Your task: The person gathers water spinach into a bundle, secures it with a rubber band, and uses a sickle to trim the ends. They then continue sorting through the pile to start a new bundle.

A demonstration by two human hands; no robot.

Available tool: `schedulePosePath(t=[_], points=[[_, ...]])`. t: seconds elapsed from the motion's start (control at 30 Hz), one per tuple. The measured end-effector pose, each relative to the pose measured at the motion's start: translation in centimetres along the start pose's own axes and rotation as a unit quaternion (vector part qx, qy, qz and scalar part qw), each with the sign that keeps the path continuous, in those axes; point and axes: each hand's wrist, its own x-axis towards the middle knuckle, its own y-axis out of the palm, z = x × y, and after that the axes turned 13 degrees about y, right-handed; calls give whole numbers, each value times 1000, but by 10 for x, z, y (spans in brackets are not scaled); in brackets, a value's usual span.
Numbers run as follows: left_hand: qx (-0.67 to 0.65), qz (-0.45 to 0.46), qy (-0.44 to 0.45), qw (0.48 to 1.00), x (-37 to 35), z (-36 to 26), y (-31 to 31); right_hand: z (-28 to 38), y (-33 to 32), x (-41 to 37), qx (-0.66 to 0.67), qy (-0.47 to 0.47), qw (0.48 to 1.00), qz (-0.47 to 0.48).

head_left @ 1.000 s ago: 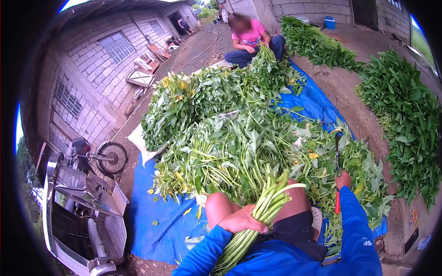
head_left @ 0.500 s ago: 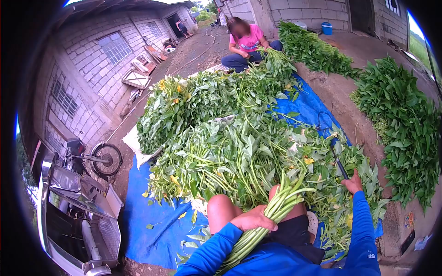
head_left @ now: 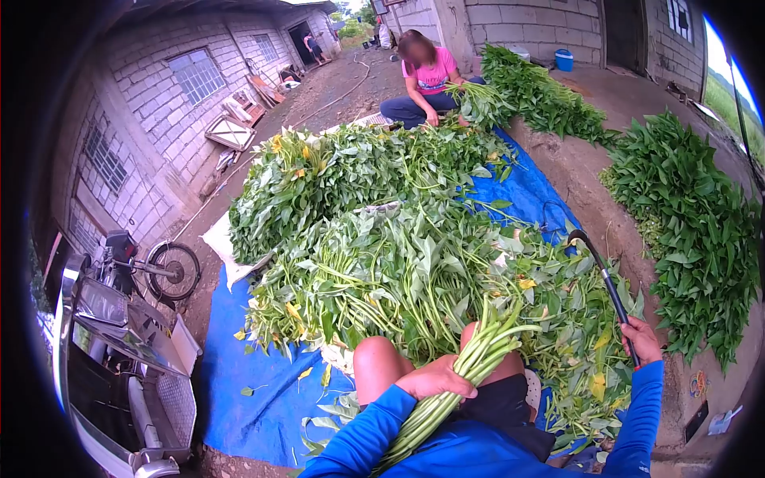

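Green stems (head_left: 488, 356) lie bunched in the closed left hand (head_left: 438, 378), ends toward 1 o'clock: probably light, crisp, easily bruised, best gripped there, snugly. At 3 o'clock the right hand (head_left: 644, 342) clasps a hooked tool (head_left: 612, 288); toward 11, a leafy heap (head_left: 398, 255).

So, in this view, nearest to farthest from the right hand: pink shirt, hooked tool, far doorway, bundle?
1. Hooked tool: in the right hand.
2. Bundle: in the left hand.
3. Pink shirt: ahead.
4. Doorway: far left.
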Motion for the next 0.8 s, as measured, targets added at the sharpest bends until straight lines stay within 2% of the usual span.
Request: schedulePosePath(t=[0.1, 0.2, 0.23, 0.33, 0.37, 0.43, 0.47, 0.53, 0.6, 0.67, 0.73, 0.8], points=[[-12, -31, 10, 999, -2, -4, 0, -32, 19, 0, 106, -65, 992, 15], [-32, -34, -7, 999, 2, -7, 1, -22, 55, -27, 19, -77, 997, -20], [-36, -39, -22, 998, 1, -12, 4, -10, 71, -47, 108, -46, 993, -21], [-11, -25, 13, 1000, 5, -17, 8, -12, 94, -60, 170, -106, 979, 41], [-11, -29, 9, 999, 7, -13, 5, -16, 105, -58, 178, -108, 978, 12], [-19, -37, 6, 999, 9, -21, 10, -25, 112, -54, 125, -188, 974, 23], [-35, -40, 18, 998, 13, -15, 9, -12, 123, -73, 146, -189, 970, 47], [-58, -42, -12, 997, 16, -23, 12, 13, 134, -119, 143, -165, 972, 86], [-59, -47, -21, 997, 16, -24, 15, 13, 142, -137, 69, -225, 970, 65], [-58, -45, 7, 997, 18, -23, 19, 5, 150, -152, 7, -265, 963, 48], [-53, -43, -2, 998, 20, -19, 19, -5, 158, -175, 62, -229, 967, 91], [-57, -44, -15, 997, 23, -21, 22, -20, 153, -187, 59, -166, 978, 111]])
